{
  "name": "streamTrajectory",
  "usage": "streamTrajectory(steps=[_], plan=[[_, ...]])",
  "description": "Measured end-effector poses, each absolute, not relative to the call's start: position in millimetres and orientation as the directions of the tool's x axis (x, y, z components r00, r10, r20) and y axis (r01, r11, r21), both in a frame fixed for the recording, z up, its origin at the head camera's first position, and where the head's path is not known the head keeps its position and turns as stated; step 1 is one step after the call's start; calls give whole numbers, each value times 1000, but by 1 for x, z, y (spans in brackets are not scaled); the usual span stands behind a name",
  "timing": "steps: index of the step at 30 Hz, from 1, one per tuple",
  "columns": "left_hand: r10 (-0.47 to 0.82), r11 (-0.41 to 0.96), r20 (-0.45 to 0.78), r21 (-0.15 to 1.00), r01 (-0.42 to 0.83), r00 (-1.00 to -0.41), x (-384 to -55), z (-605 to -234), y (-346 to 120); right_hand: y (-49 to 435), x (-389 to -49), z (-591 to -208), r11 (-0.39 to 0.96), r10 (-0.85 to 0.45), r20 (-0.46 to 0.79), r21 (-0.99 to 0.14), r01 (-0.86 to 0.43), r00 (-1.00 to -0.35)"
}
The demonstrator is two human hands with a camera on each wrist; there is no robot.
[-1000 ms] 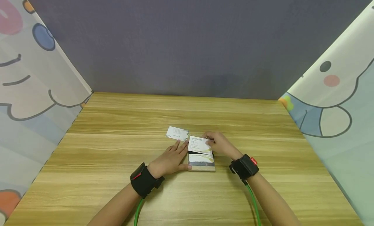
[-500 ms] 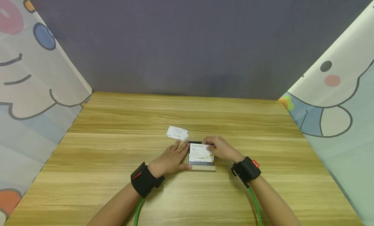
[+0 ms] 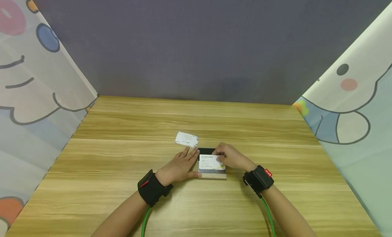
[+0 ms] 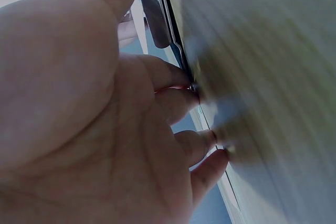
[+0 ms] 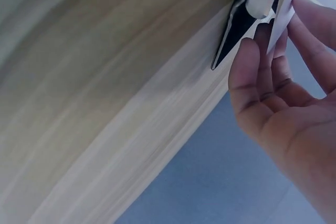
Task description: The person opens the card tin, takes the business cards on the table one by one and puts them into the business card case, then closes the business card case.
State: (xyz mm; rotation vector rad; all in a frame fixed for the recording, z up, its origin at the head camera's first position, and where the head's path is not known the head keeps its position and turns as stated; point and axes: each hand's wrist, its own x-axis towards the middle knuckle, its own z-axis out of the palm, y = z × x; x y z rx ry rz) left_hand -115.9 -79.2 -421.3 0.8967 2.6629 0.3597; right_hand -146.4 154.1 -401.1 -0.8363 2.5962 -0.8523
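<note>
A flat card case (image 3: 212,176) with a silvery front band and a dark inside lies on the table. My right hand (image 3: 233,157) pinches a white business card (image 3: 209,163) by its right side, low over the case; in the right wrist view the card (image 5: 284,13) is between thumb and fingers. My left hand (image 3: 177,167) lies flat at the case's left side, fingers extended and thumb touching its front left corner. Just beyond those fingertips another business card (image 3: 186,139) lies on the wood. The card's front edge meets the band; whether it is tucked under cannot be told.
The wooden table (image 3: 128,117) reaches back to a dark grey panel (image 3: 196,46). Cartoon-printed curtains (image 3: 346,104) flank both sides. Each wrist wears a black strap (image 3: 258,179) with a green cable (image 3: 268,213).
My right hand has drawn the business card toward the front of the case, uncovering the dark inside at the back. The left hand and the loose card have stayed put.
</note>
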Motion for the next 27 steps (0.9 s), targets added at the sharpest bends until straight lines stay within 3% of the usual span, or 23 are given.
streamTrajectory(steps=[7, 27], plan=[[621, 771, -202, 327, 546, -757, -116, -421, -79, 153, -146, -406, 632, -637, -85, -627, -456, -766], [619, 772, -195, 328, 544, -761, -116, -421, -79, 153, -140, -403, 635, -627, -110, -646, -424, -771]])
